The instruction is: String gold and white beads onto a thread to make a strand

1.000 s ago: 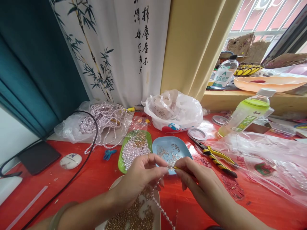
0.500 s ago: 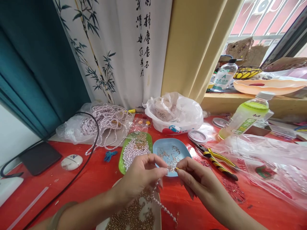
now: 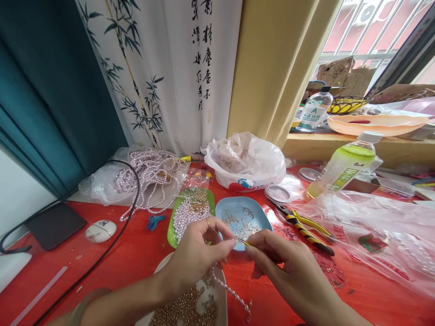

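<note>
My left hand [image 3: 197, 253] is pinched on a strand of small pearl beads [image 3: 233, 294] that hangs down from its fingers over a white plate of gold beads [image 3: 190, 308]. My right hand [image 3: 288, 271] is closed on a thin yellow-handled tool [image 3: 245, 243], its metal tip meeting the left fingertips. Both hands hover over the near edge of a blue tray [image 3: 226, 208] that holds small metal pins. A green tray of pearls [image 3: 190, 210] lies just left of it.
Yellow-handled pliers [image 3: 306, 228] lie right of the blue tray on the red table [image 3: 129, 253]. Clear plastic bags [image 3: 374, 231], a green drink bottle [image 3: 343, 170], a white bag [image 3: 248, 163], pearl strands [image 3: 146, 174], a black cable [image 3: 112, 244] and a dark pad [image 3: 54, 224] surround the hands.
Both hands have sunk slightly toward me. The right fingers have shifted on the tool, and the hanging bead strand has swung a little.
</note>
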`<act>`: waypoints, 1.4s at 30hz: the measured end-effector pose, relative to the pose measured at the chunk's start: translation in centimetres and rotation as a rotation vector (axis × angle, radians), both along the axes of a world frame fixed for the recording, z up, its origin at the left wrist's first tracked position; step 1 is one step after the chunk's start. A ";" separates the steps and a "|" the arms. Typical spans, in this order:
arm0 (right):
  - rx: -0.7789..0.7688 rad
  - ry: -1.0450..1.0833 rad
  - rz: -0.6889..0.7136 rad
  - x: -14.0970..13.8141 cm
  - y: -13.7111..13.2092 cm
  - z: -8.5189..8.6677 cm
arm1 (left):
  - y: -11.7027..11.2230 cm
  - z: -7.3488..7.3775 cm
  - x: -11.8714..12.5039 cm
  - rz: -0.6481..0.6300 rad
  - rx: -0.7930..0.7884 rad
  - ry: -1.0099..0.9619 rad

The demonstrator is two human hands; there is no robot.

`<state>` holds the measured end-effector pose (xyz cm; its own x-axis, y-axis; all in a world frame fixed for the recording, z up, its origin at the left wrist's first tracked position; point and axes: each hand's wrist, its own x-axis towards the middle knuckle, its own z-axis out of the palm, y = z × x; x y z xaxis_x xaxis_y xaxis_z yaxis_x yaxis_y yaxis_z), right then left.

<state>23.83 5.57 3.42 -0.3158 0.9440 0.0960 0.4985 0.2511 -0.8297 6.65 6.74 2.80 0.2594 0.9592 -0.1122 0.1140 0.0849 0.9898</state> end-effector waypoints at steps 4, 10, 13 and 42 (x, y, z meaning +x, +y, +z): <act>0.005 -0.013 -0.017 0.0 0.0 0.2 | -0.2 0.0 0.1 0.035 0.135 0.099; -0.019 0.002 -0.023 -0.1 -0.2 0.3 | -0.3 0.0 0.3 0.067 0.303 0.176; -0.038 0.006 -0.032 -0.1 -0.2 0.2 | -0.3 -0.1 0.4 0.074 0.336 0.206; -0.594 0.574 0.003 -0.8 -0.1 0.4 | -0.4 -0.4 0.2 0.010 0.458 0.301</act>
<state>23.08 5.46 3.79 -0.3724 0.8874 -0.2717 -0.0435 -0.3091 -0.9500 6.85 6.35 2.44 0.2713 0.9296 0.2495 0.3997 -0.3447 0.8494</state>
